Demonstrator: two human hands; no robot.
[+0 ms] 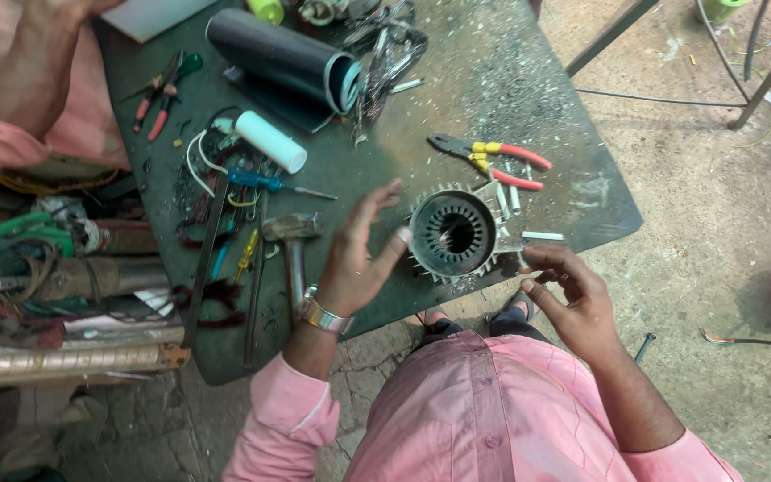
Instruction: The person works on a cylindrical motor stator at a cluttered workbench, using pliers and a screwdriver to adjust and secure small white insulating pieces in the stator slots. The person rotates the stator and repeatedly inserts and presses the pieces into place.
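A round metal motor stator (452, 234) with white paper slips sticking out of its slots stands near the front edge of a dark green metal table (501, 80). My left hand (359, 254), with a metal watch at the wrist, is spread open just left of the stator, its thumb touching the rim. My right hand (568, 290) hovers at the stator's right side with curled fingers pinching what looks like a small white slip; I cannot tell for sure.
Red-and-yellow pliers (493, 161) lie behind the stator. A hammer (292, 236), blue screwdriver (269, 182), white roll (269, 141), black tube (283, 58) and red cutters (161, 96) are spread leftward. Another person's arm (33, 71) is at top left. Clutter fills the left floor.
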